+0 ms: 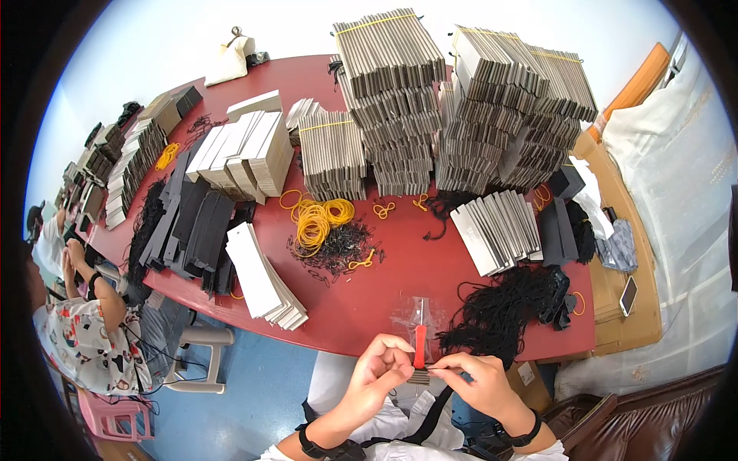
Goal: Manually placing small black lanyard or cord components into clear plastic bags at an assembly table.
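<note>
At the front edge of the red table, a red-handled tool [420, 346] with a pale narrow tip lies over clear plastic film [407, 313]. My left hand [380, 373] is just left of its handle, thumb and fingers curled in; what they hold, if anything, is too small to make out. From the right, my right hand [477, 382] pinches a thin black cord [432, 367] by the handle's lower end. Below the handle shows a small grey ribbed stack [419, 377], partly hidden. A heap of black cords [492, 315] lies right of the tool.
Tall banded stacks of grey-white card [392, 100] stand at the back. White card strips [265, 280] lie left, loose tags [500, 230] right. Yellow rubber bands [319, 223] and small black clips [338, 253] sit mid-table. Another person [96, 330] sits at left, near a stool [204, 357].
</note>
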A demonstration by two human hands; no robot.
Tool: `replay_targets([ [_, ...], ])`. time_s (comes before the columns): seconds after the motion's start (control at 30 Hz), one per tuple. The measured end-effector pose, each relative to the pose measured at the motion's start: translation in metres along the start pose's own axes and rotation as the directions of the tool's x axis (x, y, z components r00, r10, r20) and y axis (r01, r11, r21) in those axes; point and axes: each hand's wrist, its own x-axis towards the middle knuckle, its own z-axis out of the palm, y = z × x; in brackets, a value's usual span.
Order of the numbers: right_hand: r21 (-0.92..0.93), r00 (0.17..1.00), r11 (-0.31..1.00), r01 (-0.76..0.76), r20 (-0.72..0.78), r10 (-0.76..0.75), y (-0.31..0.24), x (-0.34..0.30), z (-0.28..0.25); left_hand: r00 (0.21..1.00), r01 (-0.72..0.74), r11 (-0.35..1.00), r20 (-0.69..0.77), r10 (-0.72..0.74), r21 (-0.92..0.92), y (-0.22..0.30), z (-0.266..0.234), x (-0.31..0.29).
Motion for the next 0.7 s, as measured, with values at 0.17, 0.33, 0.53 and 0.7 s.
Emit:
replay_targets([
  [0.17, 0.027, 0.997, 0.999, 0.028, 0.073, -0.03, 0.002, 0.0, -0.011, 0.995, 0.025, 1.0, 0.102, -0.024, -0.005, 0.005, -0.007, -0.003],
  [0.33, 0.072, 0.997, 0.997, 0.011, 0.07, -0.016, -0.008, 0.0, -0.016, 0.953, -0.015, 0.957, 0.295, -0.074, 0.289, 0.014, -0.017, -0.005],
  [0.53, 0.055, 0.997, 0.997, -0.054, 0.058, 0.051, -0.017, -0.001, -0.017, 0.95, -0.128, 0.875, 0.312, -0.028, 0.466, 0.02, -0.026, -0.013],
  [0.7, -0.026, 0.995, 0.999, -0.031, 0.098, 0.034, -0.013, -0.008, -0.018, 0.991, -0.092, 0.777, 0.131, 0.013, 0.623, 0.017, -0.034, -0.021],
])
